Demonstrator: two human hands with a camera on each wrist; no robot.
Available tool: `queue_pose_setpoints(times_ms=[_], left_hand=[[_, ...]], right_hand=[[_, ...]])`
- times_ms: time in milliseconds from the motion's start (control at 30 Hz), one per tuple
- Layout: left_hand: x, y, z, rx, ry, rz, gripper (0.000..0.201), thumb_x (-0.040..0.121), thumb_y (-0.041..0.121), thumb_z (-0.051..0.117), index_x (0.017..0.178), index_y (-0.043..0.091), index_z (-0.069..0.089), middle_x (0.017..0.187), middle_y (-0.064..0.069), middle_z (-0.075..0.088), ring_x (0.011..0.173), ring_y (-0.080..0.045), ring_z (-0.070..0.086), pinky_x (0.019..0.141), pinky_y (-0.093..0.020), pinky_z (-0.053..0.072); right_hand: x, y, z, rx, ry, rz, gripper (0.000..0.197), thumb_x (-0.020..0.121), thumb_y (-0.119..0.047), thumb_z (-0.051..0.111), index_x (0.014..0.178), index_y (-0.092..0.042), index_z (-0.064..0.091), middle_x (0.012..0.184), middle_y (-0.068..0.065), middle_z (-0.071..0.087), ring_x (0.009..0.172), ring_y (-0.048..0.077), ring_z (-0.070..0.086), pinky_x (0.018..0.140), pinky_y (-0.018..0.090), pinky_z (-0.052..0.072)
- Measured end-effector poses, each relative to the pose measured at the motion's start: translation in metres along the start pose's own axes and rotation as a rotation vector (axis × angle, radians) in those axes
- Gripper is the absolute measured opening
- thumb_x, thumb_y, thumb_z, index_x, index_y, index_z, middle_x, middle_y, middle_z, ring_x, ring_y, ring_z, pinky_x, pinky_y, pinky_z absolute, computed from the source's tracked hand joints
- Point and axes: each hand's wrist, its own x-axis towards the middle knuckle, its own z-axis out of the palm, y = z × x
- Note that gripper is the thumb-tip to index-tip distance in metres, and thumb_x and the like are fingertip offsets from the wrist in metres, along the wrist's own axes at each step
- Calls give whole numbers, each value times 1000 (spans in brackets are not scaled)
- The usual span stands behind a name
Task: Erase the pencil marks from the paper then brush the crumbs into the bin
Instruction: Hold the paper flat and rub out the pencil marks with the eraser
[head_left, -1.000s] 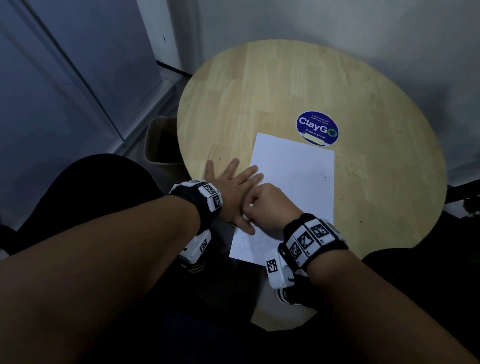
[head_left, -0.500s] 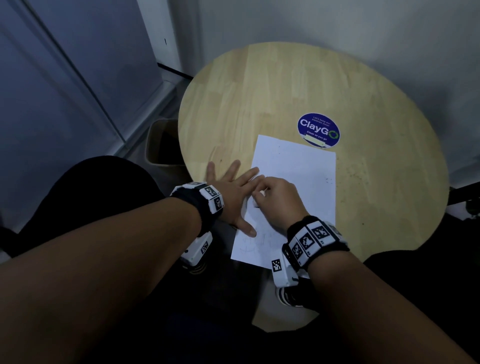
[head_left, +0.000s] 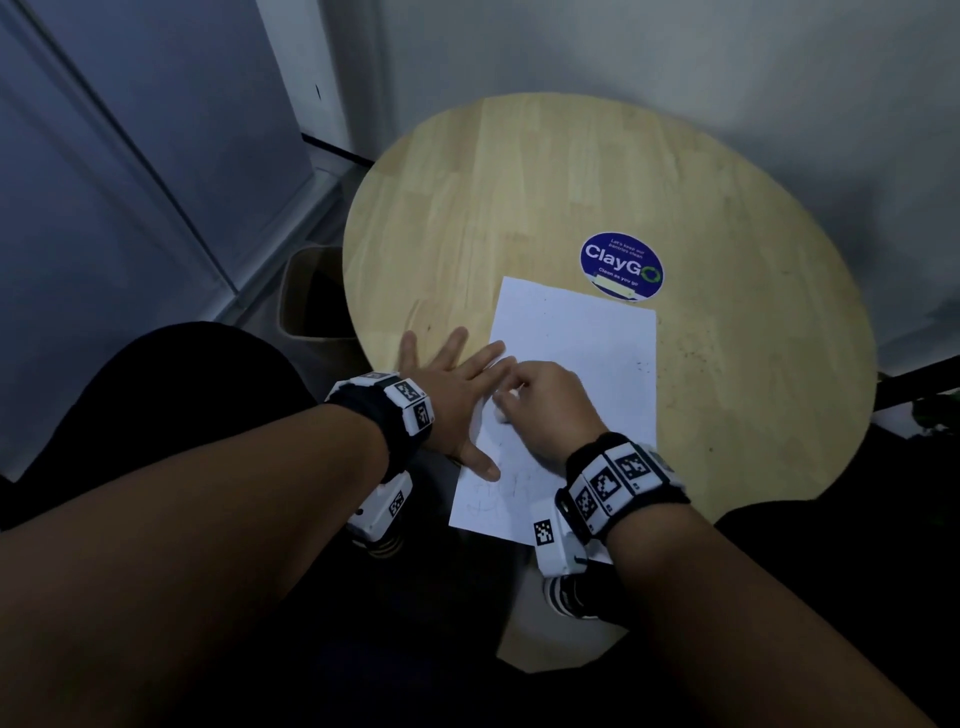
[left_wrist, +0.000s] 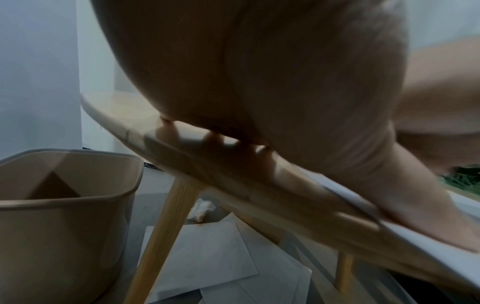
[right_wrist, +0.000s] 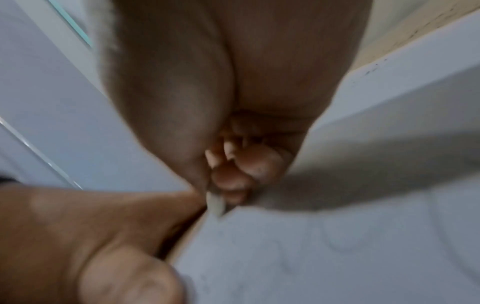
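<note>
Head view: left hand (head_left: 447, 395) spread flat, pinning paper's (head_left: 582, 353) left edge on round table (head_left: 519, 197); right hand (head_left: 545, 405) curled; only rt wrist cam shows it pinching eraser (right_wrist: 215, 203) onto sheet; left wrist cam alone shows bin (left_wrist: 64, 205) interior, on floor left of table.

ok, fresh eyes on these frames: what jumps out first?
The white paper on the near part of the round wooden table, with both hands meeting at its left edge: the left hand is spread flat, pinning it, while the right hand pinches a small white eraser against the sheet. Next, the blue ClayGo sticker just beyond the paper's far edge, and the beige bin on the floor, left of the table.
</note>
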Motion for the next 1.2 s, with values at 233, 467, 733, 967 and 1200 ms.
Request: queue_pose_setpoints(times_ms=[233,467,733,967,1200], left_hand=[[0,-2,6,-3,26,7,149,54,105,57,159,44,-28,167,22,-35,155,-27,-35,111,-83,-11],[-4,-2,7,-60,113,4,147,53,107,54,164,40,-14,171,17,-26,158,-24,-28,113,-81,-11],[-8,-12,-2,-37,21,-10,161,51,93,75,164,31,-20,171,14,-28,157,-29,-29,120,-73,-8],[-7,-9,0,-30,31,-38,163,49,91,77,164,30,-22,171,16,-29,157,-27,-31,120,-73,-12],[-7,-12,-1,-57,8,-9,160,53,92,74,163,30,-24,170,15,-31,155,-27,-34,120,-73,-12]], right_hand=[[-8,9,-5,118,-189,127,16,93,-13,67,80,-8,74,68,4,75,52,21,60,53,34,51],[-11,37,-30,809,76,419,25,109,-17,59,91,0,63,70,16,61,49,23,53,53,35,44],[-23,-2,14,1089,-275,381,16,103,0,51,88,-6,56,105,28,78,92,39,79,85,44,66],[12,27,-18,1345,419,340,10,106,1,46,107,-1,56,125,26,73,98,33,78,87,39,66],[-11,-7,18,1171,-268,382,25,103,4,48,81,-5,59,105,26,74,93,35,78,83,41,67]])
